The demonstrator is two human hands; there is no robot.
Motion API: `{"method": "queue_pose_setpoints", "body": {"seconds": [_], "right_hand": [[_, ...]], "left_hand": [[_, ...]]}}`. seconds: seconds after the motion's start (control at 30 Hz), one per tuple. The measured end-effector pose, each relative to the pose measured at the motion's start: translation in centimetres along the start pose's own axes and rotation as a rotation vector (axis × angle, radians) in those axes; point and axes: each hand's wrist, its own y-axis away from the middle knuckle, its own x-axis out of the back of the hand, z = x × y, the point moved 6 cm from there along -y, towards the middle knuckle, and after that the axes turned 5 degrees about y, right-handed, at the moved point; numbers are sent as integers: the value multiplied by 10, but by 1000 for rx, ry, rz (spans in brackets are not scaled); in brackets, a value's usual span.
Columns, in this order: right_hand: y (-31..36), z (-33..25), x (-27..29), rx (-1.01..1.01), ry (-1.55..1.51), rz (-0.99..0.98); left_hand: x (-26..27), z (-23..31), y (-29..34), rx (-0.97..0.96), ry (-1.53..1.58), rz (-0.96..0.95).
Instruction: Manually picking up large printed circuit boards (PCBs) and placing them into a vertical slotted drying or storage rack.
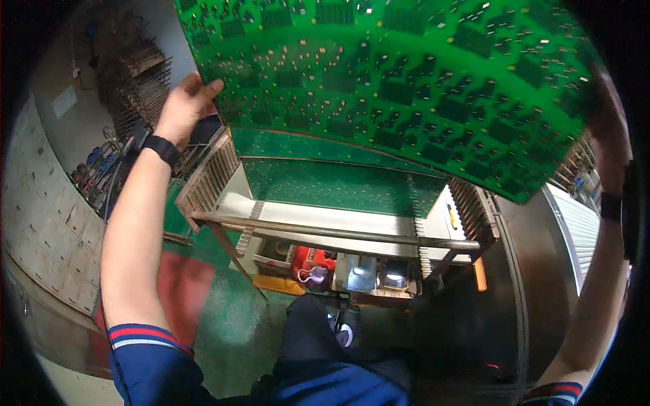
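Observation:
A large green printed circuit board (379, 74), dotted with many small pads, spans the top of the view, tilted with its right corner lower. My left hand (188, 108) pinches its left edge, thumb toward the near face. At the opposite edge my right hand (606, 128), dark and partly blurred, grips the board. Beneath it stands a slotted rack (338, 233) with a metal front bar and comb-like slots on both sides. Another green board (325, 183) stands in the back of the rack. The held board hides part of the rack's rear.
Under the rack, a shelf holds a red cloth (311, 258), a purple cup-like item (315, 274) and small boxes (274, 252). Grey lockers (51, 210) line the left. Stacked racks (139, 81) stand behind. A red mat (186, 287) lies on the green floor; a white ribbed panel (572, 230) is at right.

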Motion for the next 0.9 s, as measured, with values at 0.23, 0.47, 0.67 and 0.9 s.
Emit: {"method": "queue_pose_setpoints", "body": {"seconds": [0.23,0.47,0.67,0.9], "right_hand": [[0,-15,-113,-129,59,-15],[-5,41,-168,-724,-616,83],[3,39,-198,-666,-700,256],[38,59,-191,-658,-663,330]], "left_hand": [[-5,-66,-9,227,-54,-20],[-11,-79,-7,222,22,-31],[12,-98,-7,309,-36,20],[-6,-95,-8,260,9,-12]]}}
